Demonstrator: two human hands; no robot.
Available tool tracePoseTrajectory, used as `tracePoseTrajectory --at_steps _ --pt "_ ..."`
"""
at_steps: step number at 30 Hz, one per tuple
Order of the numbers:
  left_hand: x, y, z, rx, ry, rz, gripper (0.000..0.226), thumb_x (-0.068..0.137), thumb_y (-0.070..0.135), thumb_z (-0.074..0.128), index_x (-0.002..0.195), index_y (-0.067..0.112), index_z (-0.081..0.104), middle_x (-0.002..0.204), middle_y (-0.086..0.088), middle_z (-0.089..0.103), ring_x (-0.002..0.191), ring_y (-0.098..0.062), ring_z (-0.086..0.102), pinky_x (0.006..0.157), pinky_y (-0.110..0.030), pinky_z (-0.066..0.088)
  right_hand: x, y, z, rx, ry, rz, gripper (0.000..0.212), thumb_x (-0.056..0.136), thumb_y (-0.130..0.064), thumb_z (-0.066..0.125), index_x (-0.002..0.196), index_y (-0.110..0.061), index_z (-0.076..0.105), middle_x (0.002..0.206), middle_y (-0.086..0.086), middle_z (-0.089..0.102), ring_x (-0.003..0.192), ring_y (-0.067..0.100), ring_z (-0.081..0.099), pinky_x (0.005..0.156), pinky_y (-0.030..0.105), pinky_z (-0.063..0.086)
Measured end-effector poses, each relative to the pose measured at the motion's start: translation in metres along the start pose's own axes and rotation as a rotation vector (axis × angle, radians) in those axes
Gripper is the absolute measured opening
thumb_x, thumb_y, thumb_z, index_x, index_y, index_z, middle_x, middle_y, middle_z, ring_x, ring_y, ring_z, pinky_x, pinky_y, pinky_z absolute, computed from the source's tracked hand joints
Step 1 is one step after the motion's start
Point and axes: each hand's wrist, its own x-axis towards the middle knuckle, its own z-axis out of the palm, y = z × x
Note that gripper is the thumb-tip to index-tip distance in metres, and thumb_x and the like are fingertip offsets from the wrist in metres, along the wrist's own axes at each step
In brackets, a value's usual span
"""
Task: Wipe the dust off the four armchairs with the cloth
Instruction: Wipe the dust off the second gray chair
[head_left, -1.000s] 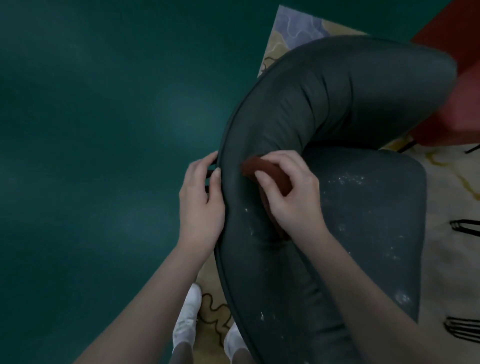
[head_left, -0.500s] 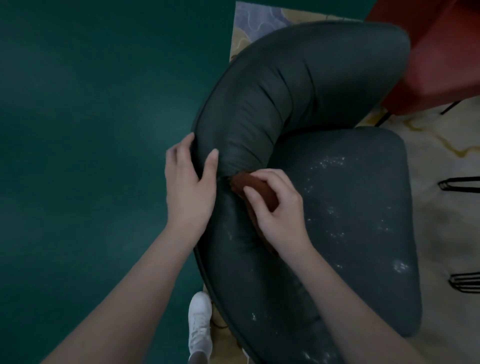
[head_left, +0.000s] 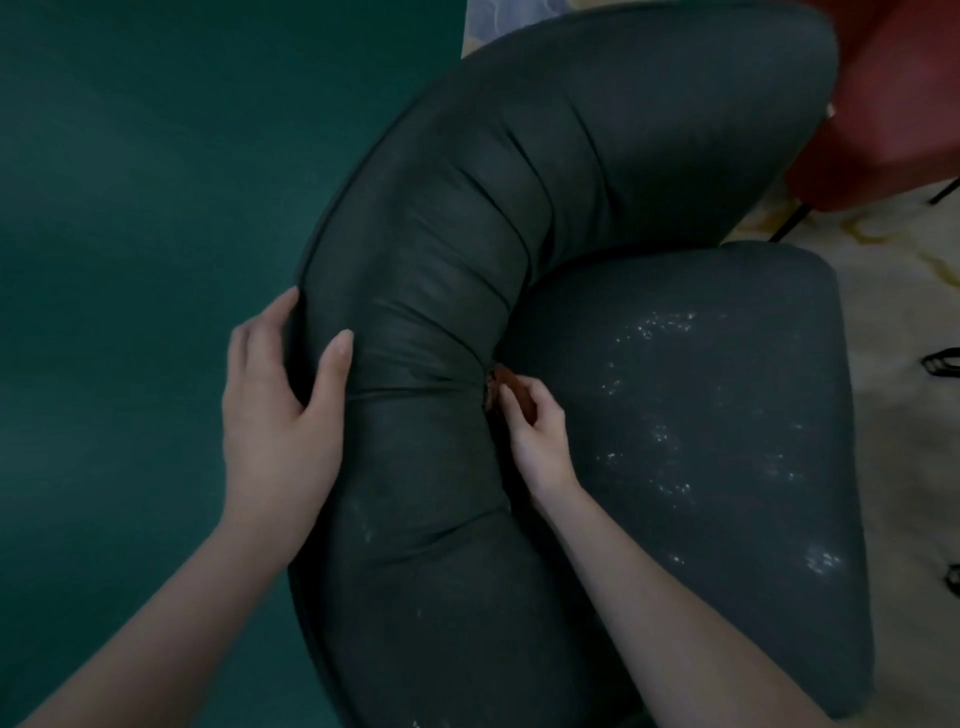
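Observation:
A dark grey armchair (head_left: 545, 171) with a curved padded backrest fills the view, seen from above and behind. White dust specks dot its seat (head_left: 691, 415) and the lower backrest. My left hand (head_left: 283, 410) grips the outer edge of the backrest, thumb on top and fingers around the back. My right hand (head_left: 535, 436) holds a brown cloth (head_left: 514, 389) down in the crease between backrest and seat. Most of the cloth is hidden by the hand and the backrest.
A red armchair (head_left: 893, 104) stands at the upper right, close to the grey one. A pale patterned rug (head_left: 904, 291) lies under the chairs. Dark green floor (head_left: 130, 208) spreads to the left. Black chair legs (head_left: 943, 361) show at the right edge.
My right hand slid the cloth off the top of the backrest, down its inner face into the crease by the seat. My left hand shifted its grip along the outer edge. The view moved closer.

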Motion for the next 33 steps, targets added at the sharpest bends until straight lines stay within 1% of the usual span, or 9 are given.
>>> tracePoseTrajectory --at_steps 4,10,15,18,21,24,25,28,33 --pt "0.000 0.000 0.002 -0.006 0.019 0.003 0.055 0.095 0.046 0.050 0.145 0.026 0.042 0.132 0.017 0.041 0.127 -0.004 0.043 0.106 -0.024 0.033 0.031 0.036 -0.002 -0.065 -0.029 0.098 0.005 0.100 -0.017 0.056 0.100 -0.018 0.062 0.095 -0.001 0.068 0.093 0.014 0.063 0.078 0.016 0.049" --pt "0.002 -0.011 0.004 0.034 0.061 0.050 0.054 0.092 0.054 0.048 0.141 0.032 0.045 0.127 0.022 0.044 0.123 -0.010 0.049 0.105 -0.033 0.038 0.049 0.081 0.002 -0.022 -0.106 0.326 0.005 0.101 -0.013 0.052 0.102 -0.017 0.055 0.096 -0.002 0.063 0.087 0.012 0.059 0.066 0.013 0.049" --pt "0.006 -0.024 0.005 -0.017 0.072 0.062 0.043 0.088 0.069 0.049 0.129 0.058 0.043 0.134 0.009 0.054 0.124 -0.016 0.054 0.104 -0.051 0.045 0.051 0.093 0.004 0.033 -0.108 0.351 0.004 0.101 -0.013 0.052 0.105 -0.011 0.053 0.093 -0.003 0.061 0.084 0.010 0.057 0.059 0.008 0.047" --pt "0.007 -0.029 0.006 -0.050 0.081 0.053 0.046 0.085 0.072 0.050 0.129 0.058 0.045 0.132 0.006 0.056 0.123 -0.019 0.055 0.103 -0.053 0.045 0.056 0.103 0.000 -0.039 -0.131 0.324 0.004 0.101 -0.014 0.053 0.105 -0.012 0.053 0.096 -0.005 0.061 0.084 0.004 0.057 0.060 0.003 0.043" --pt "0.008 -0.032 0.007 -0.056 0.082 0.056 0.048 0.086 0.072 0.051 0.130 0.055 0.047 0.133 0.004 0.056 0.124 -0.020 0.056 0.103 -0.054 0.044 0.059 0.108 0.003 -0.067 -0.159 0.317 0.005 0.101 -0.017 0.054 0.106 -0.018 0.055 0.099 -0.008 0.061 0.093 0.010 0.059 0.069 0.005 0.046" --pt "0.007 -0.030 0.007 -0.028 0.080 0.062 0.045 0.088 0.068 0.050 0.130 0.055 0.046 0.131 0.004 0.057 0.123 -0.020 0.056 0.102 -0.054 0.045 0.056 0.113 0.009 0.029 -0.156 0.404 0.005 0.098 -0.024 0.060 0.102 -0.022 0.063 0.105 0.001 0.069 0.103 0.021 0.064 0.091 0.033 0.054" --pt "0.006 -0.029 0.006 -0.019 0.081 0.060 0.043 0.088 0.066 0.050 0.130 0.056 0.045 0.130 0.003 0.057 0.123 -0.019 0.056 0.102 -0.053 0.045 0.055 0.113 0.010 0.060 -0.150 0.414 0.005 0.097 -0.024 0.062 0.101 -0.022 0.065 0.105 0.004 0.070 0.102 0.023 0.065 0.091 0.038 0.054" --pt "0.005 -0.025 0.006 -0.006 0.077 0.056 0.043 0.089 0.065 0.049 0.130 0.056 0.044 0.131 0.005 0.056 0.123 -0.017 0.055 0.104 -0.051 0.045 0.051 0.101 0.007 0.098 -0.156 0.375 0.003 0.096 -0.015 0.063 0.097 -0.015 0.065 0.093 0.007 0.067 0.090 0.021 0.061 0.078 0.031 0.051" --pt "0.002 -0.014 0.006 0.004 0.063 0.046 0.052 0.089 0.057 0.048 0.137 0.036 0.046 0.131 0.012 0.051 0.124 -0.012 0.052 0.107 -0.044 0.042 0.027 0.059 0.001 0.162 -0.193 0.316 0.012 0.095 -0.019 0.065 0.103 -0.010 0.068 0.092 0.006 0.070 0.086 0.016 0.065 0.078 0.028 0.052"
